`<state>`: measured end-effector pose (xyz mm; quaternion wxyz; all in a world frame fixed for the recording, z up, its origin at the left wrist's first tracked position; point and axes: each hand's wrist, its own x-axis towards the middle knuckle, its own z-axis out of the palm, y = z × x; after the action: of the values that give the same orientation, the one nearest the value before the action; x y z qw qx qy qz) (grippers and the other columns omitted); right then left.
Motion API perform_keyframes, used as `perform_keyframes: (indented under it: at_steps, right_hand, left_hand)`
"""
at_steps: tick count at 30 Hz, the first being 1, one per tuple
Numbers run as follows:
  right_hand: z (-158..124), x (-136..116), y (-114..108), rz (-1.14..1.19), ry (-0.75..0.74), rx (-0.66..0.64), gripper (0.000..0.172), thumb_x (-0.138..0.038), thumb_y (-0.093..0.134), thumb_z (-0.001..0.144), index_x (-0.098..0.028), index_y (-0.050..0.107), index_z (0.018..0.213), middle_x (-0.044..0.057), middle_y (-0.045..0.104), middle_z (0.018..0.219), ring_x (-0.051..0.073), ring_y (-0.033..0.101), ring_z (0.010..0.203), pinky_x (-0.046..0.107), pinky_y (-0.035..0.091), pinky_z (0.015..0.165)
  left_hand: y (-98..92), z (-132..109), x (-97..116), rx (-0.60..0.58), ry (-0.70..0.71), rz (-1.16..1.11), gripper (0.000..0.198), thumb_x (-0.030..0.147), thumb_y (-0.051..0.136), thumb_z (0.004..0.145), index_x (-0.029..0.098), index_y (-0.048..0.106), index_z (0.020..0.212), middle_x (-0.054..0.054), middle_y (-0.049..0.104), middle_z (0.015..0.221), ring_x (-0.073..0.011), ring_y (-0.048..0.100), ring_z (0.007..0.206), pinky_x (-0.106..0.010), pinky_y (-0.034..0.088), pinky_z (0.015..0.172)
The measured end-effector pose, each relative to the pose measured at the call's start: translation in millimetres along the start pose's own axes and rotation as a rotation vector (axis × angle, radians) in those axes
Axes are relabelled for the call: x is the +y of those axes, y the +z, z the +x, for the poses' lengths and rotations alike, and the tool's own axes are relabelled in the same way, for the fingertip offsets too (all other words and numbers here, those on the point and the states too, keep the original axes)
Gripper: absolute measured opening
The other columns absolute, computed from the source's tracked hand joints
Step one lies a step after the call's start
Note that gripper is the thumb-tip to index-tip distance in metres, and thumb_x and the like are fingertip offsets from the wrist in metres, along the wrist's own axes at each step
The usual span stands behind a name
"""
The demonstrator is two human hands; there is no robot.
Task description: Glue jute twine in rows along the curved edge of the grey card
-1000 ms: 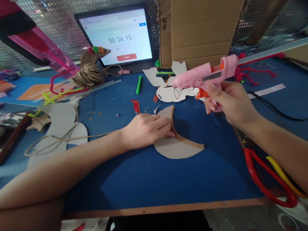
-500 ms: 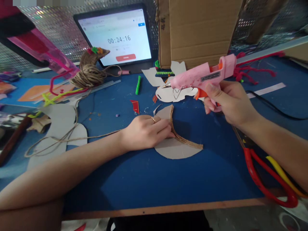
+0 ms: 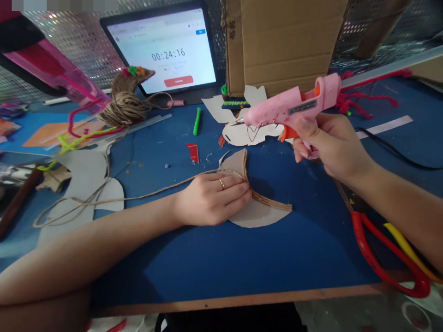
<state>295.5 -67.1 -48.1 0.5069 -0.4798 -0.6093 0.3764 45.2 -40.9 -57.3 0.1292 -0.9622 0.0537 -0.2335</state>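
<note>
My right hand (image 3: 332, 145) is raised over the table, shut around the grip of a pink hot glue gun (image 3: 287, 108), whose metal nozzle points left. Below it, my left hand (image 3: 211, 200) rests on a grey card cutout (image 3: 258, 216), fingertips against a curved strip of wound jute twine (image 3: 266, 199) glued along its edge. A loose length of jute twine (image 3: 166, 186) runs over the back of that hand up to the top of the curve. The twine's end under my fingers is hidden.
A ball of jute twine (image 3: 126, 108) sits at the back left, beside a tablet showing a timer (image 3: 161, 50). A white card cutout (image 3: 249, 134) lies under the glue gun, before an upright cardboard sheet (image 3: 287, 41). Red-handled scissors (image 3: 384, 253) lie at the right table edge.
The loose twine has lifted from beside my wrist and now crosses over my left hand to the curve's top. My left hand has shifted slightly toward me. The glue gun has barely moved.
</note>
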Motion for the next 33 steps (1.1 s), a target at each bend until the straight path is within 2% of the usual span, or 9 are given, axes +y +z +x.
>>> perform_keyframes:
  at_steps: [6, 13, 17, 19, 23, 27, 30, 33]
  right_hand:
    - [0, 1, 0, -0.038, 0.011, 0.032, 0.044, -0.047, 0.057, 0.085, -0.019, 0.043, 0.054, -0.005, 0.042, 0.045, 0.008, 0.047, 0.042, 0.025, 0.041, 0.046]
    - [0, 2, -1, -0.040, -0.011, 0.029, 0.044, -0.045, 0.056, 0.087, -0.020, 0.043, 0.053, -0.005, 0.042, 0.044, 0.008, 0.047, 0.041, 0.025, 0.041, 0.046]
    - [0, 1, 0, -0.024, -0.006, 0.017, 0.045, -0.048, 0.056, 0.086, -0.019, 0.043, 0.054, -0.005, 0.042, 0.044, 0.008, 0.047, 0.042, 0.024, 0.039, 0.044]
    - [0, 1, -1, -0.019, 0.002, 0.017, 0.044, -0.049, 0.056, 0.086, -0.019, 0.044, 0.055, -0.005, 0.042, 0.045, 0.007, 0.047, 0.042, 0.024, 0.038, 0.044]
    - [0, 2, -1, -0.018, 0.002, 0.029, 0.044, -0.049, 0.057, 0.085, -0.019, 0.044, 0.055, -0.006, 0.041, 0.045, 0.007, 0.046, 0.042, 0.023, 0.039, 0.044]
    - [0, 3, 0, -0.010, 0.014, 0.029, 0.043, -0.049, 0.057, 0.085, -0.019, 0.045, 0.056, -0.006, 0.041, 0.045, 0.006, 0.045, 0.042, 0.023, 0.040, 0.044]
    - [-1, 2, 0, -0.004, 0.018, 0.029, 0.044, -0.049, 0.057, 0.085, -0.019, 0.045, 0.056, -0.006, 0.042, 0.045, 0.006, 0.045, 0.042, 0.023, 0.040, 0.045]
    - [-1, 0, -1, 0.001, 0.033, 0.011, 0.044, -0.048, 0.058, 0.084, -0.019, 0.044, 0.054, -0.005, 0.043, 0.045, 0.007, 0.048, 0.043, 0.024, 0.040, 0.046]
  left_hand:
    - [1.8, 0, -2, -0.001, -0.011, -0.015, 0.022, 0.009, 0.044, 0.092, 0.010, 0.065, 0.094, -0.006, 0.073, 0.097, -0.0177, 0.069, 0.091, -0.029, 0.060, 0.081]
    - [-1.0, 4, 0, -0.034, 0.042, 0.067, 0.022, 0.008, 0.045, 0.092, 0.009, 0.067, 0.092, -0.006, 0.073, 0.094, -0.0162, 0.070, 0.088, -0.027, 0.059, 0.084]
    - [-1.6, 2, -2, -0.003, 0.064, 0.067, 0.017, 0.010, 0.049, 0.090, 0.010, 0.066, 0.095, -0.007, 0.073, 0.097, -0.0169, 0.070, 0.089, -0.028, 0.059, 0.085]
    - [0.6, -1, -5, 0.013, 0.045, 0.013, 0.015, 0.012, 0.051, 0.090, 0.010, 0.064, 0.098, -0.008, 0.072, 0.101, -0.0175, 0.069, 0.093, -0.029, 0.058, 0.086]
    - [6.6, -7, -12, 0.014, -0.109, -0.193, 0.018, 0.018, 0.054, 0.089, 0.009, 0.059, 0.104, -0.011, 0.070, 0.105, -0.0191, 0.065, 0.102, -0.032, 0.056, 0.091]
    - [8.3, -5, -19, -0.065, -0.163, -0.322, 0.025, 0.025, 0.054, 0.090, 0.009, 0.058, 0.108, -0.014, 0.067, 0.109, -0.0227, 0.059, 0.112, -0.040, 0.048, 0.102]
    - [8.0, -3, -22, -0.104, -0.160, -0.347, 0.022, 0.025, 0.052, 0.091, 0.011, 0.060, 0.105, -0.012, 0.067, 0.104, -0.0201, 0.059, 0.108, -0.040, 0.043, 0.106]
    - [5.7, -2, -21, -0.125, -0.166, -0.339, 0.020, 0.025, 0.051, 0.091, 0.011, 0.061, 0.101, -0.010, 0.066, 0.096, -0.0193, 0.059, 0.100, -0.038, 0.044, 0.102]
